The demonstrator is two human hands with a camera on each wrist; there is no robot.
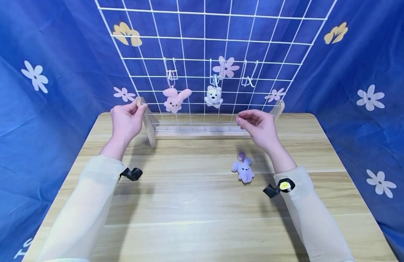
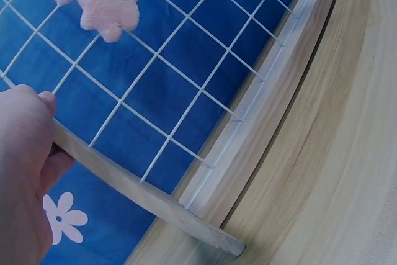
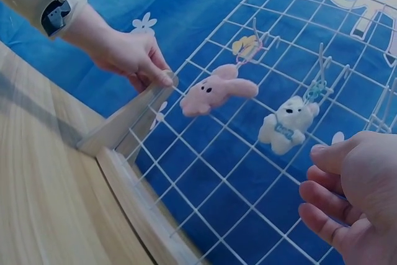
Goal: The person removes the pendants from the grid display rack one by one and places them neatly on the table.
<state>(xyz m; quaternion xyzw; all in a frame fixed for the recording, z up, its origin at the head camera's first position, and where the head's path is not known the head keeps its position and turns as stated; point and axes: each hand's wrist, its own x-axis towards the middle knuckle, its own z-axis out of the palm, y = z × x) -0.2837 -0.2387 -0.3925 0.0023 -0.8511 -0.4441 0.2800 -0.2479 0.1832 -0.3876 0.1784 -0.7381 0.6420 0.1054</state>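
My left hand (image 1: 126, 122) pinches the top of the wooden side post (image 1: 149, 128) at the left end of a white wire grid rack (image 1: 204, 38). In the left wrist view, the thumb and fingers lie around that post (image 2: 146, 195). My right hand (image 1: 261, 129) hovers before the grid's lower right, fingers loosely curled and holding nothing. From hooks on the grid hang a pink bunny plush keychain (image 1: 173, 101) and a white bear plush keychain (image 1: 214, 97). A purple plush keychain (image 1: 245, 171) lies on the table, nearer than my right hand.
A third hook (image 1: 249, 82) on the right bears no plush. The rack's wooden base bar (image 1: 202, 135) stands near the back of the wood-grain table (image 1: 175, 207). Blue curtain (image 1: 346, 72) with printed flowers surrounds the back and sides.
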